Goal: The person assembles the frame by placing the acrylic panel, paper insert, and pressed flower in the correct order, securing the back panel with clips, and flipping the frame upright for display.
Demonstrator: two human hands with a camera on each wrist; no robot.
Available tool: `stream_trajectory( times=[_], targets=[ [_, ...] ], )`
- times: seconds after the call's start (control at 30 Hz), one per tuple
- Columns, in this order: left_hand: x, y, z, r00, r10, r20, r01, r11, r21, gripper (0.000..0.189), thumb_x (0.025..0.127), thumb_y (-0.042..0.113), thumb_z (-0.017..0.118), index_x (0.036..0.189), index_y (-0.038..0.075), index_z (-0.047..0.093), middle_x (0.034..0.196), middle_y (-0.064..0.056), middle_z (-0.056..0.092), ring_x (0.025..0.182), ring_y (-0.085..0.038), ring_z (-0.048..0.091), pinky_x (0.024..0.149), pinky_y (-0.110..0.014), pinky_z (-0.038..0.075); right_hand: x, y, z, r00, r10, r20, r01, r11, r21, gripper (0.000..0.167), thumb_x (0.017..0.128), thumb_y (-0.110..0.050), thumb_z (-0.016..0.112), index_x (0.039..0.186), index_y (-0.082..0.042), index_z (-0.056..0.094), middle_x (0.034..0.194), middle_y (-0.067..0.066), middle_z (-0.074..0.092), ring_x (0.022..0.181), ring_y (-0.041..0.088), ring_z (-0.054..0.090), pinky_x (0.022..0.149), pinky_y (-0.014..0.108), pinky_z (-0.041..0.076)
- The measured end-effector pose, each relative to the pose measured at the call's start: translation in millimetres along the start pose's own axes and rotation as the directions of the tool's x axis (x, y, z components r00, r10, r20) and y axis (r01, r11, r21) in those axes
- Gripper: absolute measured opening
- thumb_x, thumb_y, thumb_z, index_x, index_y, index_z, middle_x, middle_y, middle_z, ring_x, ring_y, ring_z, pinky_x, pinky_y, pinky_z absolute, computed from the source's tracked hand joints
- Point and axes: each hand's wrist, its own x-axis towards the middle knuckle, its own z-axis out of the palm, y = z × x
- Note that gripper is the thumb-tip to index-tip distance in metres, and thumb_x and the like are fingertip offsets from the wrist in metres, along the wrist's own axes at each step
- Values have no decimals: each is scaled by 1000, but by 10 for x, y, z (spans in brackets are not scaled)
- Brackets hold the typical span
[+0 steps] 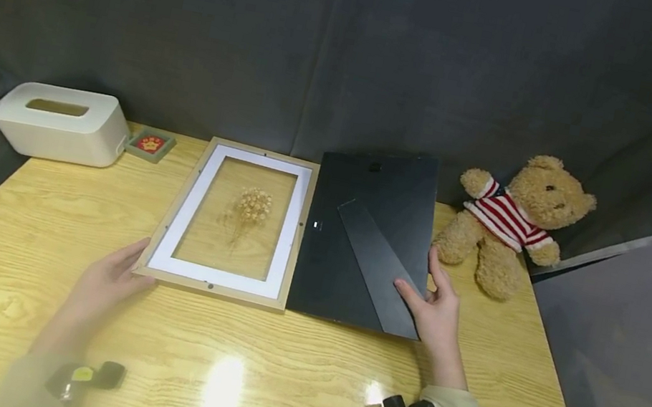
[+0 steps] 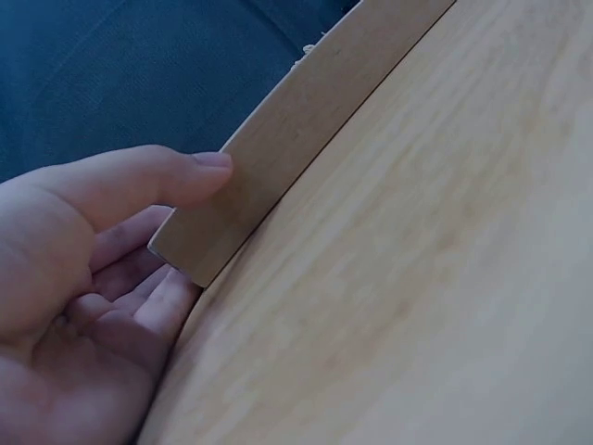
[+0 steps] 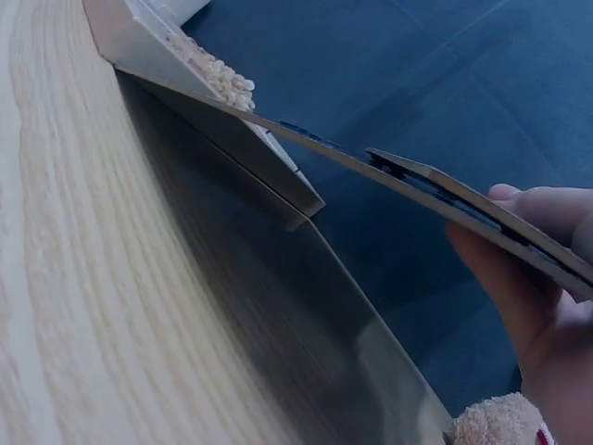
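Note:
A light wood picture frame [image 1: 244, 295] lies on the table with a white mat [image 1: 167, 252] around a bunch of dried flowers [image 1: 253, 207]. My left hand [image 1: 105, 281] holds its near left corner. In the left wrist view my thumb [image 2: 190, 176] presses the side of the frame [image 2: 296, 120], fingers behind the corner. Beside the frame is a black backing board [image 1: 348, 265] with a slanting stand leg [image 1: 377, 263]. My right hand [image 1: 437, 318] grips its right edge, thumb over the leg. The right wrist view shows that side of the board [image 3: 352, 165] raised off the table.
A white tissue box [image 1: 64, 128] stands at the back left, with a small grey-green square piece with a red centre [image 1: 151, 144] next to it. A teddy bear [image 1: 512, 222] in a striped sweater sits at the back right. Dark cloth [image 1: 327, 51] hangs behind the table.

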Motion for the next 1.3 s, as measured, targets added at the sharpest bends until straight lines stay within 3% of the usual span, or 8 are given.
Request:
stream_trajectory(
  times=[0.07, 0.37, 0.57, 0.73, 0.8, 1.07, 1.17, 1.3],
  targets=[
    [-2, 5, 1, 1000, -11, -8, 11, 1000, -12, 77, 88, 40, 66, 152, 26, 25, 153, -9, 29, 133, -34, 37, 95, -27, 45, 6, 19, -8, 1000, 20, 14, -20, 999, 38, 79, 87, -3, 68, 151, -14, 23, 154, 17, 23, 52, 5, 57, 52, 14, 49],
    [19, -33, 6, 1000, -13, 16, 14, 999, -34, 77, 84, 39, 71, 149, 24, 33, 151, -8, 35, 134, -29, 37, 95, -26, 44, 117, 217, -123, 994, 109, -14, -104, 978, 183, 72, 88, -8, 68, 149, -24, 32, 139, 11, 36, 46, 0, 50, 62, 14, 52],
    [31, -44, 17, 999, 15, 30, -17, 999, 39, 76, 83, 41, 71, 147, 20, 36, 149, -8, 37, 133, -31, 39, 99, -35, 41, 134, 1, -239, 1000, 28, -11, -25, 981, 193, 67, 90, -4, 65, 148, -17, 33, 148, 13, 34, 40, 1, 48, 49, 15, 49],
    [25, -8, 13, 999, 24, 42, -26, 998, 61, 76, 84, 42, 70, 147, 17, 37, 149, -9, 36, 133, -34, 38, 101, -41, 38, 149, -224, -265, 1000, 1, 22, -6, 971, 237, 64, 91, -6, 64, 148, -12, 33, 156, 10, 23, 91, -3, 60, 67, 12, 52],
    [22, 5, 5, 999, 19, 45, -21, 999, 44, 76, 84, 42, 70, 147, 16, 36, 149, -10, 38, 133, -34, 38, 100, -40, 38, 171, -274, -175, 999, 27, 43, -39, 951, 305, 64, 92, -5, 63, 148, -10, 32, 156, 10, 23, 113, 4, 54, 77, 18, 53],
    [59, -54, -44, 998, 45, 33, -46, 999, 26, 72, 85, 41, 70, 146, 19, 39, 145, -9, 44, 131, -31, 42, 96, -30, 43, 316, -169, 706, 985, 87, 146, -149, 855, 496, 63, 93, -4, 61, 148, -13, 33, 151, 8, 34, 94, 14, 66, 73, 28, 57],
    [74, -81, -27, 999, 41, 23, -41, 999, 10, 73, 83, 41, 72, 145, 19, 41, 143, -10, 45, 130, -31, 43, 95, -29, 44, 361, -76, 1025, 982, 106, 154, -169, 852, 496, 63, 92, -5, 62, 148, -13, 34, 141, 11, 42, 98, 17, 64, 74, 28, 57],
    [65, -68, 1, 999, 24, 21, -23, 999, -40, 76, 80, 39, 75, 145, 16, 41, 143, -13, 45, 131, -32, 41, 94, -26, 44, 400, -3, 1358, 987, 110, 119, -150, 899, 411, 63, 91, -8, 65, 147, -9, 35, 142, 12, 42, 120, 19, 49, 84, 23, 52]
  ],
)
